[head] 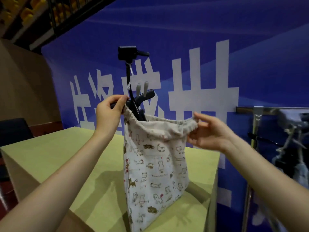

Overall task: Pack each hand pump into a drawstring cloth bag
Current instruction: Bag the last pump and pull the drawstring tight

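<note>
Blue banner cloth with large white characters is filling the far side of the room, and in front of it a pale yellow-green table (50, 154) is carrying the work. Both hands are holding a drawstring cloth bag (155, 164), printed with small cats, upright above the table, its bottom seeming to rest on the surface. The left hand (108, 114) is pinching the left edge of the gathered mouth, while the right hand (207, 133) is gripping the right edge and pulling the opening wide. A black hand pump (133, 77) is standing in the bag with its lower part sunk inside; its hose and head are still sticking well above the rim at the left side of the mouth. By my judgement this pump is mostly in, but it is not yet fully seated and the drawstring is not yet pulled closed. On the right, a metal rack (257, 118) is standing near the table, with blurred items hanging from it; whether more pumps are waiting there I cannot tell.
</note>
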### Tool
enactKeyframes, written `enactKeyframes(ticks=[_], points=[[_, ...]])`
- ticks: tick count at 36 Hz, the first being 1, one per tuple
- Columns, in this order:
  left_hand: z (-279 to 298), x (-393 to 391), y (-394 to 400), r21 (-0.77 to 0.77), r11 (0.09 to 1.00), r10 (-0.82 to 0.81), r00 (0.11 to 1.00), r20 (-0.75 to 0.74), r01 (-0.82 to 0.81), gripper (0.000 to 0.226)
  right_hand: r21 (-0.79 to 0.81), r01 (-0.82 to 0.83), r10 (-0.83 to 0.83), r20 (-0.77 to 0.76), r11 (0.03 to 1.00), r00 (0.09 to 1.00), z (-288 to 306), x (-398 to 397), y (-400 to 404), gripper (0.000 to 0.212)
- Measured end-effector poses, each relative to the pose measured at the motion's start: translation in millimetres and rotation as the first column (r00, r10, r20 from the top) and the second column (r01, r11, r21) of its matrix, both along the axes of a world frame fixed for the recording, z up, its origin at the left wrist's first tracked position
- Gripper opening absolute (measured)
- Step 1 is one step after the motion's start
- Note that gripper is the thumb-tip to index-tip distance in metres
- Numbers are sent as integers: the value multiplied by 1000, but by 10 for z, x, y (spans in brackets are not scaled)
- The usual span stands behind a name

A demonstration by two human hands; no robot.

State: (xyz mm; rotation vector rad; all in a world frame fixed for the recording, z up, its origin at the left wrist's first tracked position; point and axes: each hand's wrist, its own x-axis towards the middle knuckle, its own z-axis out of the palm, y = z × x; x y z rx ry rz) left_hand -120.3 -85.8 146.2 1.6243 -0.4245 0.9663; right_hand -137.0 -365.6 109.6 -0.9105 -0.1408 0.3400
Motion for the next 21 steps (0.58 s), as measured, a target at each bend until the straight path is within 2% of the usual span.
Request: enactKeyframes(ticks=[3, 5, 7, 11, 16, 18, 21], points=[[-12, -11, -14, 18, 1000, 10, 999, 35, -11, 13, 70, 45, -50, 69, 997, 996, 256, -24, -73, 12], [-5, -17, -33, 30, 1000, 0, 998, 56, -2, 14, 49, 144, -149, 111, 988, 983, 450, -35, -127, 7], [2, -26, -65, 39, 999, -18, 997, 74, 15, 14, -39, 234, -226, 144, 972, 963, 606, -21, -142, 9], [10, -38, -164, 32, 998, -62, 994, 86, 59, 13, -221, 248, -206, 198, 943, 958, 799, -15, 4, 9], [50, -86, -301, 59, 995, -89, 991, 97, 84, 13, -336, 310, -186, 353, 890, 917, 968, 39, 319, 2], [64, -121, -341, 79, 993, -99, 989, 107, 91, 12, -413, 397, -204, 437, 820, 876, 1026, 89, 450, 7], [81, -164, -368, 105, 990, -106, 989, 105, 95, 11, -536, 601, -239, 595, 594, 767, 1123, 145, 608, 12]])
